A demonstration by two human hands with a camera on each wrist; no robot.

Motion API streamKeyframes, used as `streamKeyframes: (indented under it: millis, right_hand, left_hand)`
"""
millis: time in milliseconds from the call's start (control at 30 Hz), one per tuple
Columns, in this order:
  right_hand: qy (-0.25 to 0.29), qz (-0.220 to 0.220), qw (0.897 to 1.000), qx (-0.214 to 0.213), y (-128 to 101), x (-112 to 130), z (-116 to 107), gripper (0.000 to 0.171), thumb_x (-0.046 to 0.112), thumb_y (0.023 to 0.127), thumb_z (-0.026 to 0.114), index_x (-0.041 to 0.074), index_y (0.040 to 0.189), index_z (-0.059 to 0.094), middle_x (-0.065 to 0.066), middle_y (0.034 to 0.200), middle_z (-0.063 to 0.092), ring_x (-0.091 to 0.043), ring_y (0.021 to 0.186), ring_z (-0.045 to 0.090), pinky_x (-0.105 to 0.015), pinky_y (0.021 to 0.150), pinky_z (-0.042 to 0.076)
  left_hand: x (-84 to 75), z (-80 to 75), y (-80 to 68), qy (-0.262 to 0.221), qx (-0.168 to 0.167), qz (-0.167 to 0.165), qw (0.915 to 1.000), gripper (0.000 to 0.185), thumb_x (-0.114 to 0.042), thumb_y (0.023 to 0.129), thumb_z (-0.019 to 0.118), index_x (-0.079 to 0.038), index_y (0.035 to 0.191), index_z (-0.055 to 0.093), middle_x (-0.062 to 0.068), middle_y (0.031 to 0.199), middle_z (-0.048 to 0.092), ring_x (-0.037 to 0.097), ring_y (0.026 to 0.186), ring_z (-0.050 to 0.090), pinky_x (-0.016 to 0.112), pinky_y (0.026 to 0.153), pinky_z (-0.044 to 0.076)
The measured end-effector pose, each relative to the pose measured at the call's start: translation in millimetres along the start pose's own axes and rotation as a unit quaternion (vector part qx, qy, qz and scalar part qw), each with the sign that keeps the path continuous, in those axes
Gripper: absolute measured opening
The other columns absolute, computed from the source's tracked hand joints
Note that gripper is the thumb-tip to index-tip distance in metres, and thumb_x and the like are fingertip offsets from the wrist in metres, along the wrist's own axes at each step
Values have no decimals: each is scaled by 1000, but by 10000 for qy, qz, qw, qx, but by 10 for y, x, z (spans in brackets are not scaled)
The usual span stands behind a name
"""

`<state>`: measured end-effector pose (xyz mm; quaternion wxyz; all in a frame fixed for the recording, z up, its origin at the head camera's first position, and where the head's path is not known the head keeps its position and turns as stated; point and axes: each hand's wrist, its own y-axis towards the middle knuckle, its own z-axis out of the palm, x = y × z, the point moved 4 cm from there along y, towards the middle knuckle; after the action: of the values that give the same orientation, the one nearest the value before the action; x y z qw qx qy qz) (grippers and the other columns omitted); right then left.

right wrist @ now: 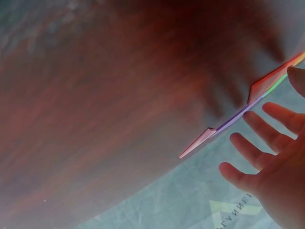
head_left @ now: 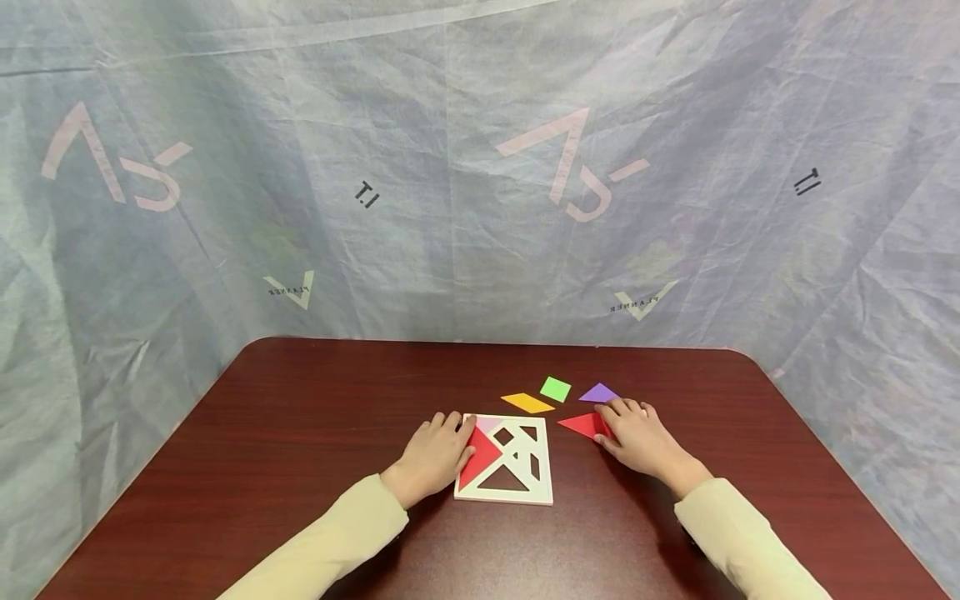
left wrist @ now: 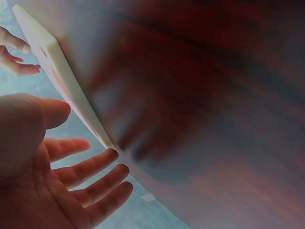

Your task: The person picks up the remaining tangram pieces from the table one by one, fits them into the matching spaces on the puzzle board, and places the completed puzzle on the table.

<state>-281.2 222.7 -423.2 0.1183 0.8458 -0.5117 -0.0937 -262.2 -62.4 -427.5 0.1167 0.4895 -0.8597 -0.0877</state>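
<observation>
Meanwhile left hand (head_left: 432,457) flat, fingers straight, against white puzzle tray (head_left: 542,497); right hand (head_left: 634,436), just right of tray, fingers extended, touching loose red triangle (head_left: 581,425).

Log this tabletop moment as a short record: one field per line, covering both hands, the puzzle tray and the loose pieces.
surface: dark red-brown table
tray: white square puzzle tray, near the table's middle
in tray: big red triangle and a pink piece; other slots bare
left hand: left hand rests on the tray's left edge, fingers straight
right hand: right hand lies on a loose red triangle
loose pieces: orange parallelogram, green square, purple triangle, beyond the tray
</observation>
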Motion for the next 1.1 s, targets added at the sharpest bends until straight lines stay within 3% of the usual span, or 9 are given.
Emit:
streamKeyframes:
  millis: [1100]
  right_hand:
    - [337,67,9985,424,37,-16,31,40,25,80,68,1,111,60,-14,109,57,-38,105,50,-59,86,37]
  left_hand:
    - [-6,44,13,84,65,205,9997,38,-33,90,54,-10,120,59,13,108,54,28,95,51,38,78,46]
